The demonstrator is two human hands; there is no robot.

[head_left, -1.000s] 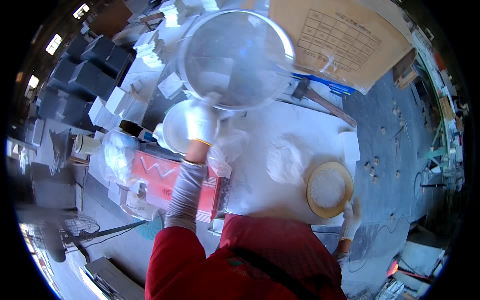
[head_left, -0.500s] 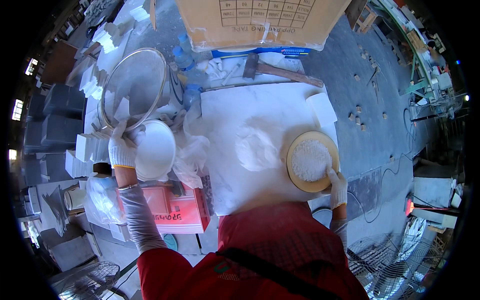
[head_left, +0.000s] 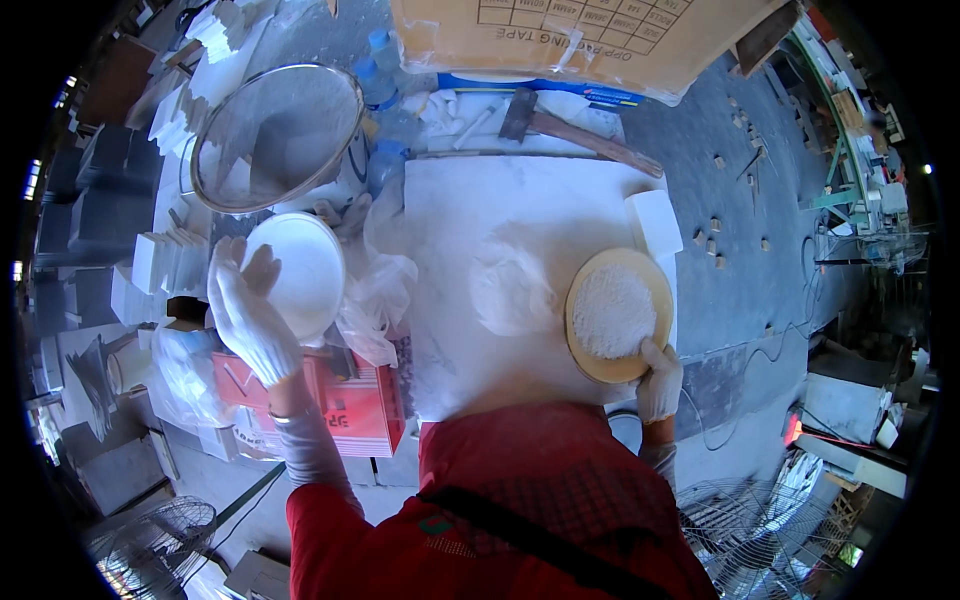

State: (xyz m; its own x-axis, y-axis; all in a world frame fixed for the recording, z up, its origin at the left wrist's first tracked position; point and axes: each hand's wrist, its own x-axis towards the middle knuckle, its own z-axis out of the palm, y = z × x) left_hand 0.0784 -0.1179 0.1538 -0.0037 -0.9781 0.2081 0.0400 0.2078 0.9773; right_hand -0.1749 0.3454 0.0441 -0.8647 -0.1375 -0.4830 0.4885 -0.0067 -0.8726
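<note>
My left hand (head_left: 250, 315), in a white glove, is spread flat against the near edge of a white round bowl (head_left: 300, 270) that sits among clear plastic bags. My right hand (head_left: 658, 378), also gloved, grips the near rim of a tan round tray (head_left: 590, 350) filled with white grainy powder (head_left: 612, 310). Between the two lies a low heap of white powder (head_left: 510, 290) on the white slab (head_left: 520, 200). A large round wire sieve (head_left: 275, 135) rests tilted beyond the bowl.
A red carton (head_left: 340, 400) sits under my left forearm. A hammer (head_left: 570, 125), plastic bottles (head_left: 385, 80) and a cardboard box (head_left: 590, 35) lie at the far side. A white block (head_left: 652, 220) stands beside the tray. White bricks are stacked on the left. Fan grilles at the bottom.
The sieve has left my left hand and rests beyond the bowl. My left hand has come down onto the white bowl. My right hand stays on the tray's rim.
</note>
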